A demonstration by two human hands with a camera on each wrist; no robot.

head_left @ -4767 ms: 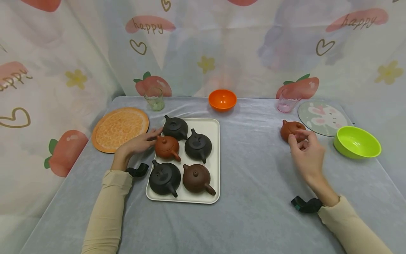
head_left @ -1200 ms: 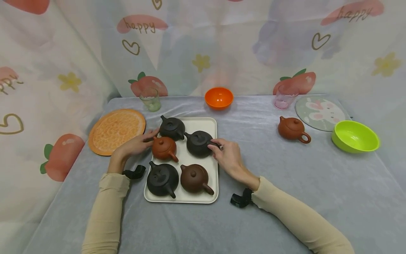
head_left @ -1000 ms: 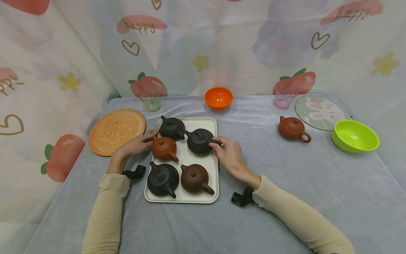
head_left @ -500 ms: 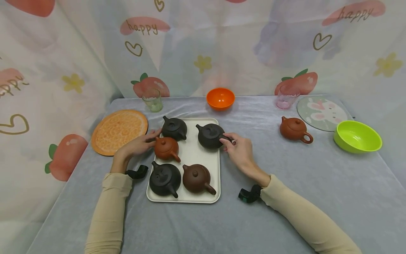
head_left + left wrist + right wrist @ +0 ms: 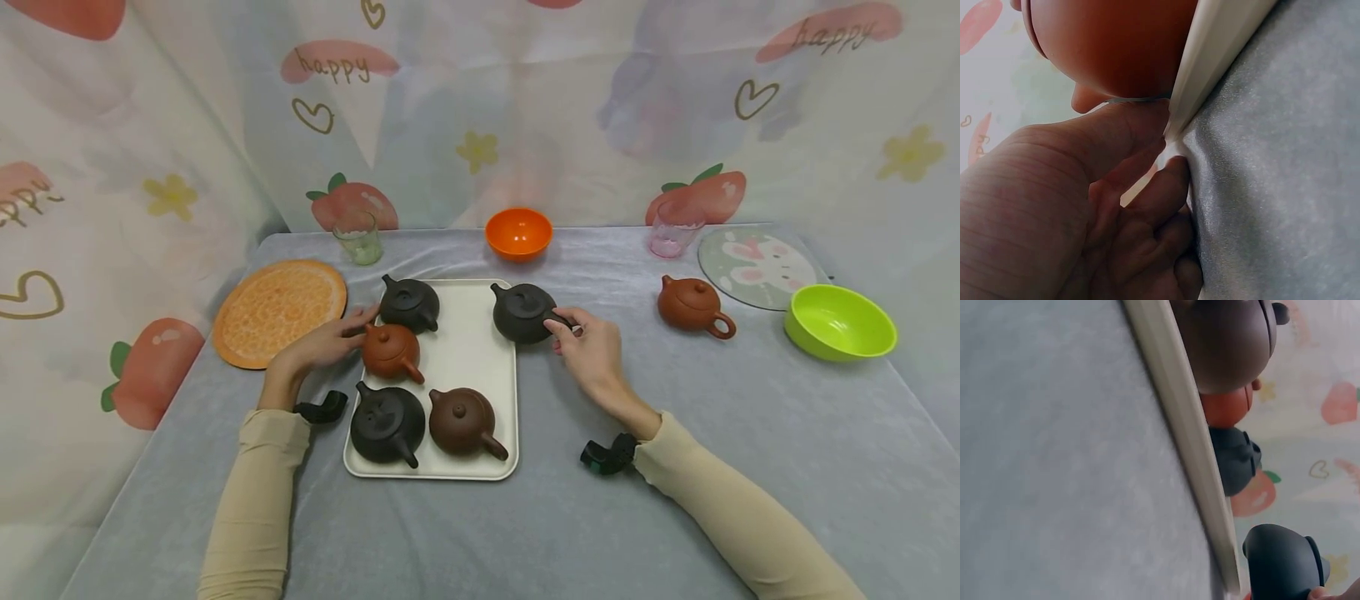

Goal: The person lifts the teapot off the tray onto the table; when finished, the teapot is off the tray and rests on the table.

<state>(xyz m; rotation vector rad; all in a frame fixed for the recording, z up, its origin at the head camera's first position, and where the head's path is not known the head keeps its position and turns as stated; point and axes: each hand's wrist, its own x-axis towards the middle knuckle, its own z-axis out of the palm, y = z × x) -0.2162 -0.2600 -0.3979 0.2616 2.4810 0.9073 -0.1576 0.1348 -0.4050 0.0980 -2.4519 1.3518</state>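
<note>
My right hand pinches the handle of a black teapot, held raised over the far right edge of the white tray. In the right wrist view that black teapot hangs apart from the tray rim. My left hand grips the tray's left rim, thumb at its top and fingers against the outside, close beside an orange-brown teapot. Also on the tray are a black teapot at the back, a larger black teapot and a dark brown teapot in front.
Another orange-brown teapot stands on the grey cloth at right, near a green bowl and a rabbit-print round mat. Behind are an orange bowl, a green glass and a pink glass. An orange round mat lies left.
My right hand left the orange-brown teapot at right, took the black teapot's handle and lifted that teapot, carrying it right and back across the tray. My left hand stayed at the rim.
</note>
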